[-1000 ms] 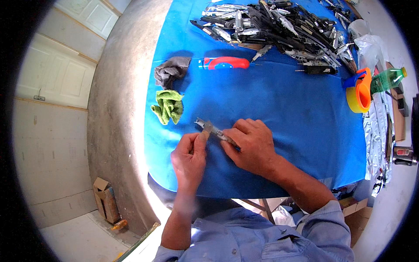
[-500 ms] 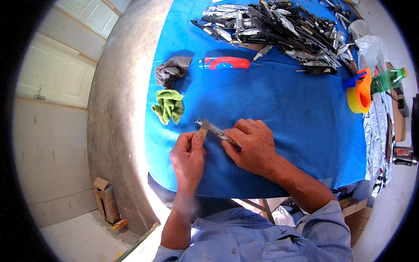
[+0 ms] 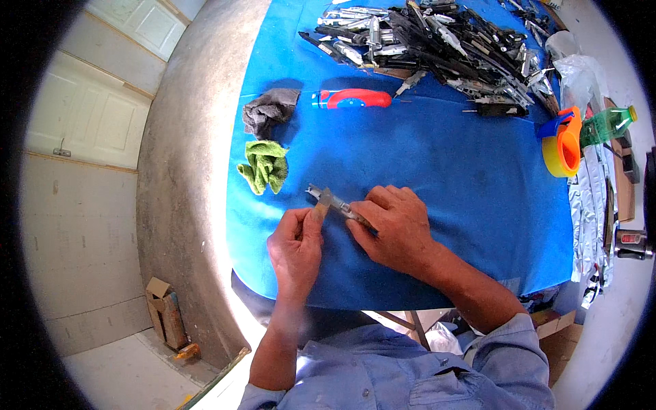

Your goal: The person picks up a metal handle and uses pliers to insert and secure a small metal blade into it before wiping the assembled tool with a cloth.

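Observation:
Near the table's front, my right hand (image 3: 396, 225) is closed round one end of a slim silvery metal part (image 3: 337, 204), which points up and to the left. My left hand (image 3: 296, 244) pinches a small flat tan-and-grey tool (image 3: 322, 204) between thumb and fingers; it may be a brush or a scraper. The tool's grey end lies across the metal part near its forked tip. A crumpled green cloth (image 3: 263, 166) and a dark grey cloth (image 3: 270, 112) lie beyond my left hand. My right fingers hide the metal part's near end.
The blue-covered table (image 3: 471, 178) carries a large heap of silver and black metal parts (image 3: 437, 48) at the back. A red-and-blue hand tool (image 3: 355, 98) lies in front of it. At the right are tape rolls (image 3: 562, 154) and a green bottle (image 3: 607, 126).
My left hand and the small flat tool have shifted slightly right, along the metal part and away from its forked tip. My right hand stays in place.

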Motion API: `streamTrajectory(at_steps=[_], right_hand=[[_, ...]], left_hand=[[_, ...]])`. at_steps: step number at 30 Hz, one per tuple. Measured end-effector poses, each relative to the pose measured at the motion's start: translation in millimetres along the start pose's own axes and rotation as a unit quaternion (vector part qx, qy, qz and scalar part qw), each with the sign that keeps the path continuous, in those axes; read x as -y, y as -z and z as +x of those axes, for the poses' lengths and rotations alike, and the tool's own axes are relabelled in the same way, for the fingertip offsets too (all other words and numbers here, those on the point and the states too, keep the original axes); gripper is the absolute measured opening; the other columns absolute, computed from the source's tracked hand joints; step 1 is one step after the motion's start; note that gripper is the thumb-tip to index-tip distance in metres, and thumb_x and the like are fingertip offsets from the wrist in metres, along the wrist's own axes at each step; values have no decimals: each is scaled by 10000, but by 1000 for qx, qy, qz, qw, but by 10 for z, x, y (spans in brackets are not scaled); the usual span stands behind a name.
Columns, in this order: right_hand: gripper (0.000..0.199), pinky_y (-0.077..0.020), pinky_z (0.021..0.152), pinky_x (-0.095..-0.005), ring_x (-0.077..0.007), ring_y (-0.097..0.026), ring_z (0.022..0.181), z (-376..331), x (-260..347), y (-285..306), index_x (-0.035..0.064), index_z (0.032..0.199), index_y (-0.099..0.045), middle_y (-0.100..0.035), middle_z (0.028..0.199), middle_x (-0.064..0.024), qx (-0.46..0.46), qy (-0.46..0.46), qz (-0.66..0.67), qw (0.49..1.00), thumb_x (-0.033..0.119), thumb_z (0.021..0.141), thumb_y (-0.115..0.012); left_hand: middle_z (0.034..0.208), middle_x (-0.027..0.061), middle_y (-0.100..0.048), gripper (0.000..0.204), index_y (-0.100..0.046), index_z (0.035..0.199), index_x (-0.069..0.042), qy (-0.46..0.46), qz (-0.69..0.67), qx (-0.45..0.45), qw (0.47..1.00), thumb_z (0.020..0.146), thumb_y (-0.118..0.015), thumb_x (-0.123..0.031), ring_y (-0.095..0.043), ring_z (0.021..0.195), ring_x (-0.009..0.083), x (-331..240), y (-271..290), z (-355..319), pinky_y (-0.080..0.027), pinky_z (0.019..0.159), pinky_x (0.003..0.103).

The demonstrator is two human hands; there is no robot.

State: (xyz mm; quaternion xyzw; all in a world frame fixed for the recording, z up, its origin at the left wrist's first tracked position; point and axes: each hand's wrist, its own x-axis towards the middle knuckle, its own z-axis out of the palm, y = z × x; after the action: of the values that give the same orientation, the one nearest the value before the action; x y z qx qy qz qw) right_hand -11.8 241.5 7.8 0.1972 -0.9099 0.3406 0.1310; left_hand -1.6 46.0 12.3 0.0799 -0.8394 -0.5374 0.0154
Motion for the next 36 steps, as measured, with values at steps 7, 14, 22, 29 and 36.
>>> streamTrajectory(at_steps=[7, 14, 22, 29, 36], right_hand=[[160, -431, 690, -438, -276, -601, 791, -5, 8, -13, 109, 919, -712, -607, 853, -74, -1, -8, 6, 1000, 220, 836, -792], [184, -414, 676, -396, -228, -599, 753, -6, 10, 8, 83, 973, -761, -649, 867, -61, 10, -8, -6, 1000, 186, 831, -819], [189, -415, 677, -395, -229, -604, 759, -4, 7, 7, 78, 981, -763, -654, 871, -66, 11, -7, -5, 1000, 184, 835, -817], [143, -434, 705, -449, -294, -594, 802, -10, 17, -10, 114, 901, -689, -585, 858, -86, 2, -10, 6, 1000, 239, 873, -754], [190, -423, 691, -410, -251, -600, 775, -19, 21, 14, 79, 1005, -752, -645, 887, -76, 9, -6, -8, 1000, 193, 860, -800]], left_hand=[[721, -18, -606, 224, -692, 997, -1, -6, -14, -5, 1000, 1077, -652, -206, -513, 627, 43, 39, -29, 12, -384, 542, 222], [710, -20, -599, 225, -694, 989, 1, 10, -47, -14, 999, 1072, -661, -205, -503, 626, 41, -34, -16, 16, -372, 536, 225], [718, -16, -604, 226, -695, 988, -1, 9, -31, -6, 999, 1076, -653, -204, -509, 628, 45, -34, -13, 20, -385, 543, 224], [716, -17, -603, 228, -695, 987, -3, 4, -6, 13, 1000, 1079, -648, -206, -516, 634, 47, -28, 11, -5, -395, 549, 225], [714, -16, -604, 227, -691, 976, -4, -5, 0, -15, 1000, 1075, -656, -205, -509, 624, 47, -24, -24, -2, -387, 545, 224]])
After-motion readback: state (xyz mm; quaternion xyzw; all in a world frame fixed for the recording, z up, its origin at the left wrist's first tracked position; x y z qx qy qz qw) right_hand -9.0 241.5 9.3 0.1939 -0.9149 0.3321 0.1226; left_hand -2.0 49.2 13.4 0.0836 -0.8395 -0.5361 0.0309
